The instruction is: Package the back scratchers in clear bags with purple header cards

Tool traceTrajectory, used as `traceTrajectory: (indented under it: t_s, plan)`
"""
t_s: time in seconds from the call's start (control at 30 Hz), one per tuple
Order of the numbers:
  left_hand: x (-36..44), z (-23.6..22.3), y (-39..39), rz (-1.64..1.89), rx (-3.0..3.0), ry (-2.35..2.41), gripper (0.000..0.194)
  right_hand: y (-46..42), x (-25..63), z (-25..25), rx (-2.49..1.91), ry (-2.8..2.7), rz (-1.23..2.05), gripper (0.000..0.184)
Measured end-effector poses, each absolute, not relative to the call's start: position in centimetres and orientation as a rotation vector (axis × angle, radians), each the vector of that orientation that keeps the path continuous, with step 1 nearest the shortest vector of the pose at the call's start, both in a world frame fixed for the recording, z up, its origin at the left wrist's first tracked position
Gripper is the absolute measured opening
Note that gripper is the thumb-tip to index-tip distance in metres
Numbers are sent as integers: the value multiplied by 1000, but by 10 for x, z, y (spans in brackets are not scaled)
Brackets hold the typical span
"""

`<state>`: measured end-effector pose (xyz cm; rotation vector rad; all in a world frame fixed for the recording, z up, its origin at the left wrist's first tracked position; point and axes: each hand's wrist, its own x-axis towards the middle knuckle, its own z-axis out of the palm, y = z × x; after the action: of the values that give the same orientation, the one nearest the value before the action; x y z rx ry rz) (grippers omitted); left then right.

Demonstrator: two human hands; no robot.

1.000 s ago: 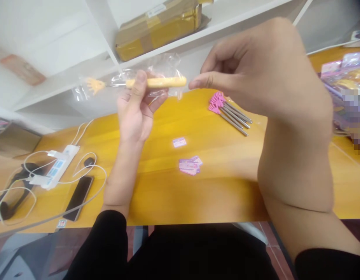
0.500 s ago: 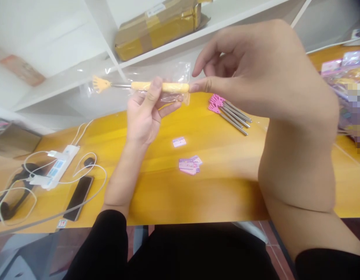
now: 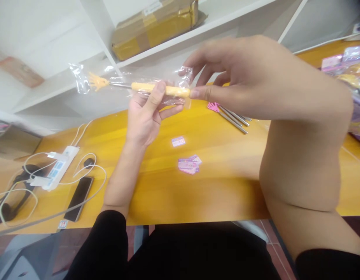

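A yellow back scratcher (image 3: 177, 91) with a hand-shaped head and a metal rod lies lengthwise inside a clear plastic bag (image 3: 82, 79). My left hand (image 3: 145, 120) is closed round its handle through the bag, thumb on top. At the handle's right end, the thumb of my right hand (image 3: 235, 77) presses against the tip. Its index finger touches the upper corner of the bag, and the other fingers curl behind. Beyond my right hand, several pink-headed back scratchers (image 3: 234, 120) with bare metal rods lie on the table, partly hidden.
On the wooden table (image 3: 221, 194) are a small stack of purple cards (image 3: 188, 165) and a single card (image 3: 178, 141). A phone (image 3: 79, 198), a power strip (image 3: 60, 167) and white cables are at left. Packaged goods (image 3: 355, 77) sit at right; a taped box (image 3: 156, 31) rests on the shelf.
My right hand has come down slightly, and its index finger now meets the bag's corner. The bag reaches further left past the scratcher's head. My left hand keeps its hold.
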<state>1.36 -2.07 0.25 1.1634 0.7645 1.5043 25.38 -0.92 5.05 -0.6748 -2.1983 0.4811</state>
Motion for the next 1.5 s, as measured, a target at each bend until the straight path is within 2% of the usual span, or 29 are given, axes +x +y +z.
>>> traceTrajectory:
  t_s: [0.23, 0.37, 0.43, 0.53, 0.6, 0.73, 0.87, 1.0, 1.17, 1.27, 1.33, 1.5]
  plan:
    - [5, 8, -25, 1502, 1272, 742, 20, -19, 241, 53, -701, -2142, 588, 22]
    - [1, 12, -26, 1429, 1312, 652, 16, -20, 229, 49, -604, -2068, 645, 24]
    - [0, 13, -27, 1391, 1313, 594, 15, -21, 223, 47, -598, -2031, 653, 30]
    - [1, 15, -27, 1360, 1294, 567, 17, -23, 216, 45, -651, -1964, 690, 49]
    - [1, 15, -26, 1387, 1277, 568, 16, -25, 214, 45, -676, -1952, 675, 52]
    - [-2, 16, -22, 1457, 1275, 618, 20, -21, 213, 43, -642, -1945, 697, 41]
    - [-2, 20, -18, 1544, 1167, 736, 39, -16, 215, 41, -535, -1955, 702, 35]
    - [2, 21, -16, 1496, 1132, 688, 41, -22, 216, 44, -550, -1984, 593, 23]
    - [6, 14, -16, 1488, 1131, 641, 29, -24, 214, 43, -532, -2090, 313, 48]
    - [7, 13, -14, 1461, 1093, 676, 37, -21, 212, 40, -541, -2176, -21, 32]
    - [6, 13, -12, 1449, 1056, 684, 40, -19, 210, 40, -527, -2190, -130, 19]
    - [4, 11, -8, 1410, 1040, 722, 38, -15, 207, 42, -576, -2182, -239, 18]
